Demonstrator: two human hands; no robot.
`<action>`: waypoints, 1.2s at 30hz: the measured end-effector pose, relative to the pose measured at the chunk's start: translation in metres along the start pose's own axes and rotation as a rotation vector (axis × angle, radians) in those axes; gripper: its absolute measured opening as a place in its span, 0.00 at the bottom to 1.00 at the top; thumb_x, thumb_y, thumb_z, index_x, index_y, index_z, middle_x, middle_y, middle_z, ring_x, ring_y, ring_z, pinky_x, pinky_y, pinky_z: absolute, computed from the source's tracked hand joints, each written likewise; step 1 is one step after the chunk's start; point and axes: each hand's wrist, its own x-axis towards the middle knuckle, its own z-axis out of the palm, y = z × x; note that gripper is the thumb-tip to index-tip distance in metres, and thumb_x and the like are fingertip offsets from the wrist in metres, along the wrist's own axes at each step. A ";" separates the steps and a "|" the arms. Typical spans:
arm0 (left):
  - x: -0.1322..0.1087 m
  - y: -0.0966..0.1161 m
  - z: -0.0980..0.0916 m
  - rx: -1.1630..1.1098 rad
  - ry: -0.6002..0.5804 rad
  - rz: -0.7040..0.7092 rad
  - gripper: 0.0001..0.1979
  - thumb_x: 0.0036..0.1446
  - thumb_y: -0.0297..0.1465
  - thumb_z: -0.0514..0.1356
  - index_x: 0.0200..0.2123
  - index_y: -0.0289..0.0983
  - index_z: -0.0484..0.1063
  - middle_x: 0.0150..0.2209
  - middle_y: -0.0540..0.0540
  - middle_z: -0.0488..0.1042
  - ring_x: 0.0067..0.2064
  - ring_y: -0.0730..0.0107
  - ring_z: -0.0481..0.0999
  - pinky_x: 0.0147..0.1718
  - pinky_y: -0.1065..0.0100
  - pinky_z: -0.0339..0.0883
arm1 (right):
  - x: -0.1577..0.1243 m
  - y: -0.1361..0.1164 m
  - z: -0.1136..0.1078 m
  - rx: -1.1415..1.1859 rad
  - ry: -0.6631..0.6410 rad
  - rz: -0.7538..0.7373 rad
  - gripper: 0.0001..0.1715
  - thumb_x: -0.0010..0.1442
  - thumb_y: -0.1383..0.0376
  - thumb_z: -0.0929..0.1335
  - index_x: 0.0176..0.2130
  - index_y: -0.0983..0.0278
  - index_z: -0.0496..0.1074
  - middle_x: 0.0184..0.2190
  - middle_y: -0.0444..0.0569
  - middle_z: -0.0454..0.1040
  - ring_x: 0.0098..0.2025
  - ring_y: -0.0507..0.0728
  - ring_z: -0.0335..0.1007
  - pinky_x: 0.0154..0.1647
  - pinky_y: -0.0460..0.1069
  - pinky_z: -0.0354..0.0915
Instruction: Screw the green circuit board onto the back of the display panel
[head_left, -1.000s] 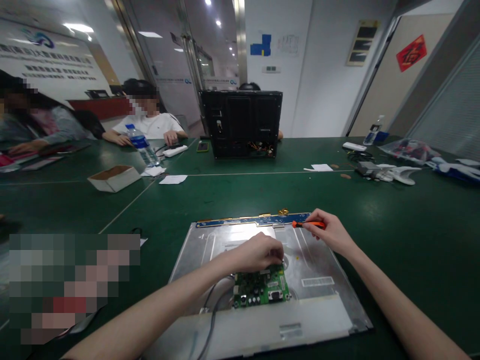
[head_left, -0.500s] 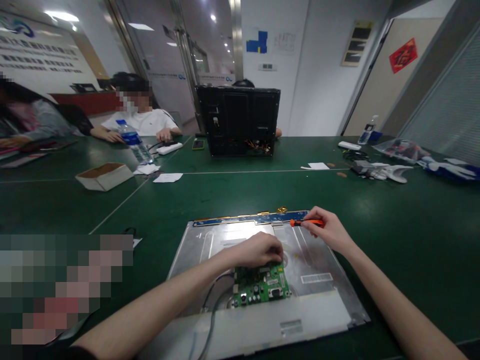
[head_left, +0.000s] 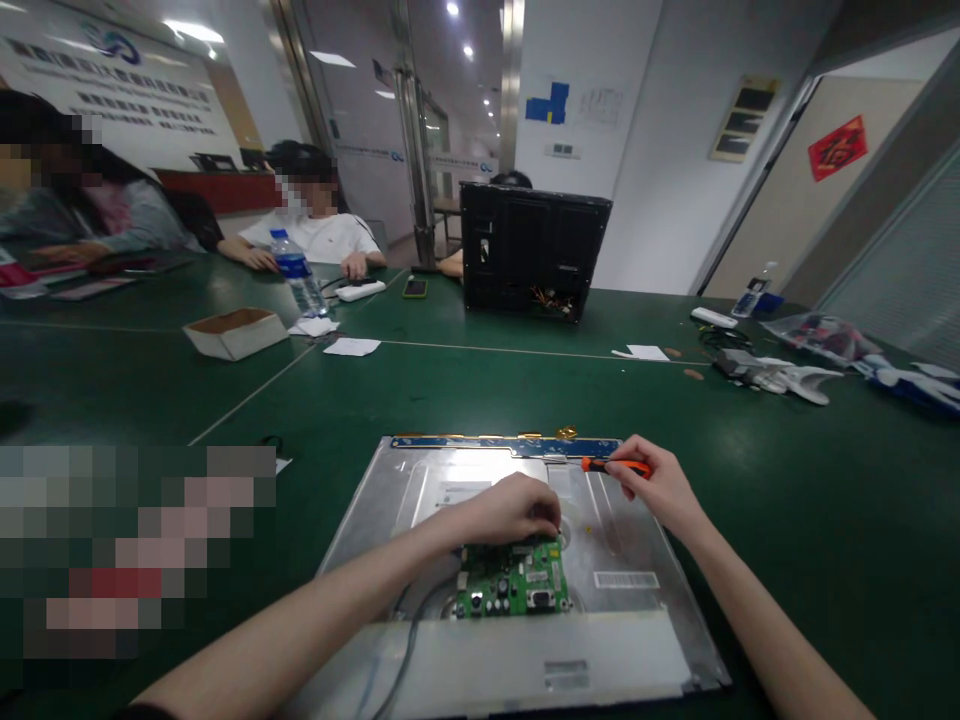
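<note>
Screwdriver (head_left: 596, 465) with an orange and black handle sits pinched between the thumb and fingers of the right hand (head_left: 660, 485), lying nearly level over the far edge of a flat metal panel (head_left: 645, 545), near that panel's far right corner. The panel lies on the green table (head_left: 787, 460), on the wearer's side and well apart from the table's far edge. Along the panel's own far edge runs a narrow blue circuit strip (head_left: 495, 448), just beside the screwdriver.

Left hand (head_left: 517, 508) reaches across the panel with its fingers curled together at the far right corner of a green circuit board (head_left: 517, 590); the fingertips are hidden, so whether they grip anything cannot be told. The board rests around the middle of the panel, and a grey cable (head_left: 409, 650) passes to its left, toward the panel's near edge.

By the table's far edge stands a black casing (head_left: 532, 250) with wires showing low down. Left of it a co-worker in a white shirt (head_left: 330, 238) sits at that edge, near a tilted water bottle (head_left: 298, 278) and an open carton (head_left: 247, 342)
</note>
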 end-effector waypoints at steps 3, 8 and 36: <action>-0.001 -0.002 0.002 -0.001 0.020 0.019 0.02 0.54 0.24 0.66 0.32 0.34 0.78 0.30 0.48 0.78 0.31 0.71 0.74 0.33 0.74 0.63 | 0.000 -0.004 -0.001 0.014 0.054 -0.011 0.21 0.50 0.48 0.72 0.27 0.62 0.67 0.14 0.38 0.63 0.16 0.50 0.60 0.17 0.45 0.59; -0.001 -0.003 0.001 -0.012 0.019 0.054 0.02 0.54 0.24 0.66 0.33 0.34 0.79 0.30 0.47 0.78 0.32 0.70 0.75 0.33 0.73 0.63 | 0.001 -0.005 -0.002 0.068 0.171 -0.028 0.23 0.48 0.49 0.74 0.31 0.60 0.63 0.15 0.36 0.64 0.15 0.50 0.61 0.16 0.45 0.59; -0.001 -0.011 0.001 -0.105 0.017 0.120 0.04 0.56 0.26 0.64 0.35 0.35 0.79 0.30 0.48 0.79 0.33 0.71 0.76 0.33 0.74 0.65 | -0.023 -0.021 0.031 -0.450 0.374 -0.623 0.18 0.66 0.52 0.59 0.50 0.59 0.61 0.29 0.46 0.72 0.24 0.54 0.68 0.26 0.48 0.65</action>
